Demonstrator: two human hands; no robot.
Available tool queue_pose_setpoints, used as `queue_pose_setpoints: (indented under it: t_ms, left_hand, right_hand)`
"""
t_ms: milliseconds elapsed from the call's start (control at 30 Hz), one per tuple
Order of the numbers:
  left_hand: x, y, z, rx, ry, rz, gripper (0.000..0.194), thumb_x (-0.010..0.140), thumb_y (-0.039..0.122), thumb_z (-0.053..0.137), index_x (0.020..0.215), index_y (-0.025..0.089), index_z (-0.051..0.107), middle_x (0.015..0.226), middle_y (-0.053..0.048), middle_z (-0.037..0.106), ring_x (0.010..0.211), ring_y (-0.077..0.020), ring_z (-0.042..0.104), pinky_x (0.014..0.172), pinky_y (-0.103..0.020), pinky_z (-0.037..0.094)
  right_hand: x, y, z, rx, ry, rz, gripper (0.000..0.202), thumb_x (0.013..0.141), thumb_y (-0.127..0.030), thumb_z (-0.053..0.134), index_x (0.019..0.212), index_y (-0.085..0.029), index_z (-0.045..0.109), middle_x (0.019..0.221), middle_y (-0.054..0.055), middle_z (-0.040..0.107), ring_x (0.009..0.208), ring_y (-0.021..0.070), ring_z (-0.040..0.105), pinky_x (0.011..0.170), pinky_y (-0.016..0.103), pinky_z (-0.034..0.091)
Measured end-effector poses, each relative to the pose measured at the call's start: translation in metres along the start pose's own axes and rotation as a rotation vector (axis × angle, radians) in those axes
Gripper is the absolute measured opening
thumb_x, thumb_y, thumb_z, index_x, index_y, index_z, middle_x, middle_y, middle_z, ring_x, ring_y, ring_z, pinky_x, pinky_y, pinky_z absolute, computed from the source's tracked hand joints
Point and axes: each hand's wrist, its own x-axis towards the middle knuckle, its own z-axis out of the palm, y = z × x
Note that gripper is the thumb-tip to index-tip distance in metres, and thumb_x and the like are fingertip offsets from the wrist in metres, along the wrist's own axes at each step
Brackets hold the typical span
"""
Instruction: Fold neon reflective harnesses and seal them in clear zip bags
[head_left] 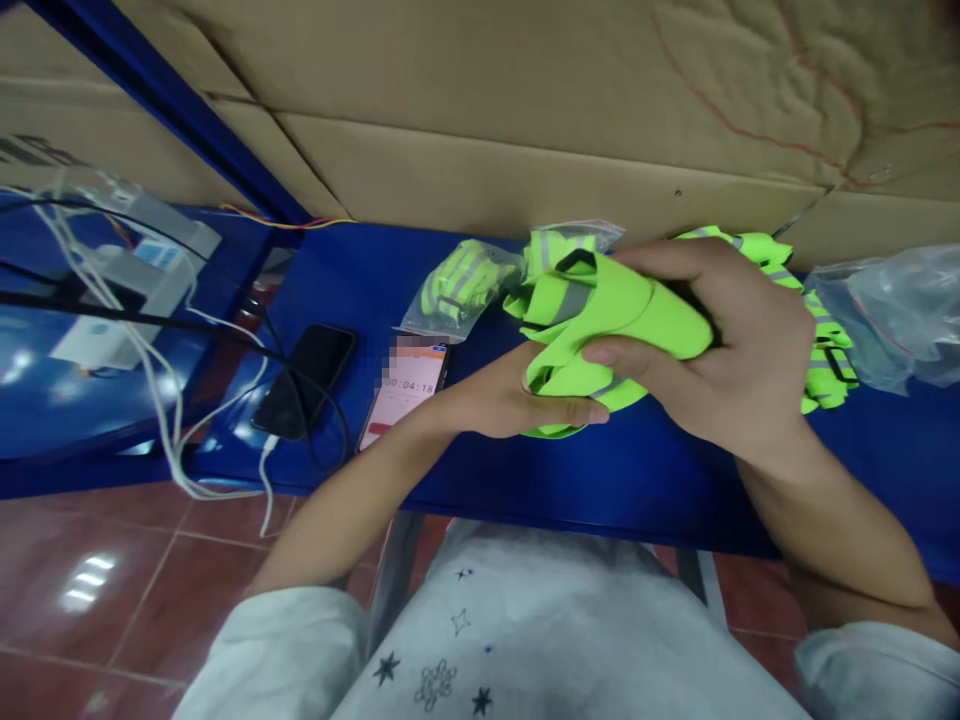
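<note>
Lime fabric [626, 305] is gripped by left hand [502, 397] and right hand [727, 355]; phone [405, 390] reads 00:04:18.

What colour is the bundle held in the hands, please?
The bundle is bright yellow-green with silver-grey stripes, seen best in the head view.

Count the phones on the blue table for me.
2: a dark phone with a white cable at its end, and a lit phone to its right, partly behind the left forearm.
</note>
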Motion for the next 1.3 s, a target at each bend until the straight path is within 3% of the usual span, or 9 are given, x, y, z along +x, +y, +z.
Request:
queue_pose_setpoints:
  t_ms: [100,300,533,667,800,933,1100,1233,1300]
  left_hand:
    - [-0.001,0.001,-0.002,0.133,-0.121,0.080,0.028,0.081,0.039,0.086,0.088,0.017,0.070,0.079,-0.001,0.067,0.072,-0.0147,0.061,0.068,-0.028,0.052]
    - [-0.004,-0.003,0.014,0.119,-0.148,0.141,0.025,0.089,0.040,0.079,0.088,0.017,0.071,0.081,-0.004,0.070,0.075,-0.0169,0.064,0.071,-0.030,0.052]
    - [0.001,-0.011,0.017,0.075,-0.058,0.161,0.021,0.092,0.035,0.076,0.091,0.016,0.065,0.082,-0.002,0.067,0.076,-0.0143,0.063,0.071,-0.027,0.053]
    - [-0.002,-0.012,0.020,0.001,-0.067,0.092,0.022,0.092,0.037,0.075,0.094,0.016,0.069,0.087,-0.005,0.071,0.080,-0.0157,0.067,0.076,-0.028,0.056]
    - [-0.002,-0.014,0.022,-0.054,-0.092,0.059,0.025,0.094,0.039,0.074,0.096,0.015,0.073,0.091,-0.008,0.075,0.083,-0.0178,0.070,0.078,-0.029,0.059]
    - [0.002,-0.023,0.017,0.031,-0.036,0.200,0.016,0.093,0.032,0.072,0.095,0.016,0.070,0.091,-0.006,0.075,0.085,-0.0176,0.071,0.078,-0.029,0.059]
    - [0.005,-0.031,0.014,0.252,-0.017,0.359,0.013,0.089,0.027,0.073,0.096,0.017,0.070,0.097,-0.007,0.075,0.092,-0.0202,0.070,0.087,-0.033,0.060]
    - [0.002,-0.028,0.021,0.191,-0.134,0.295,0.015,0.093,0.031,0.073,0.090,0.016,0.072,0.091,-0.007,0.075,0.089,-0.0194,0.071,0.084,-0.031,0.059]
    - [0.001,-0.026,0.024,0.120,-0.117,0.229,0.016,0.091,0.032,0.075,0.089,0.016,0.072,0.090,-0.006,0.074,0.087,-0.0187,0.070,0.081,-0.030,0.058]
  right_hand:
    - [0.005,0.003,0.001,0.222,-0.036,0.156,0.029,0.089,-0.049,0.079,0.109,-0.028,0.074,0.101,-0.002,0.075,0.088,0.0196,0.072,0.072,0.031,0.060]
    - [0.011,0.028,0.018,0.608,-0.297,0.469,0.031,0.096,-0.046,0.067,0.121,-0.028,0.064,0.107,0.000,0.075,0.089,0.0200,0.074,0.071,0.031,0.061]
    - [0.015,0.028,0.015,0.174,-0.190,0.159,0.029,0.099,-0.044,0.066,0.124,-0.029,0.068,0.130,0.007,0.069,0.118,0.0270,0.068,0.099,0.045,0.059]
    - [0.014,0.021,0.006,0.099,-0.186,0.083,0.024,0.104,-0.044,0.058,0.118,-0.029,0.071,0.125,0.006,0.071,0.118,0.0254,0.068,0.105,0.044,0.057]
    - [0.013,0.022,0.004,0.046,-0.267,-0.026,0.034,0.109,-0.042,0.046,0.127,-0.027,0.071,0.131,0.005,0.072,0.128,0.0262,0.066,0.113,0.047,0.053]
    - [0.006,0.024,0.007,-0.062,-0.422,-0.118,0.059,0.101,-0.055,0.060,0.152,-0.027,0.055,0.159,0.009,0.053,0.148,0.0336,0.050,0.123,0.052,0.044]
    - [-0.001,0.027,0.011,-0.133,-0.560,-0.132,0.094,0.089,-0.066,0.073,0.162,-0.016,0.041,0.163,0.016,0.047,0.148,0.0380,0.049,0.119,0.055,0.046]
    - [0.004,0.030,0.011,-0.040,-0.661,-0.106,0.083,0.088,-0.066,0.073,0.153,-0.018,0.053,0.146,0.011,0.065,0.128,0.0316,0.067,0.104,0.042,0.057]
    - [0.007,0.031,0.013,-0.015,-0.647,-0.116,0.071,0.090,-0.059,0.074,0.148,-0.020,0.058,0.140,0.008,0.069,0.123,0.0291,0.070,0.101,0.040,0.058]
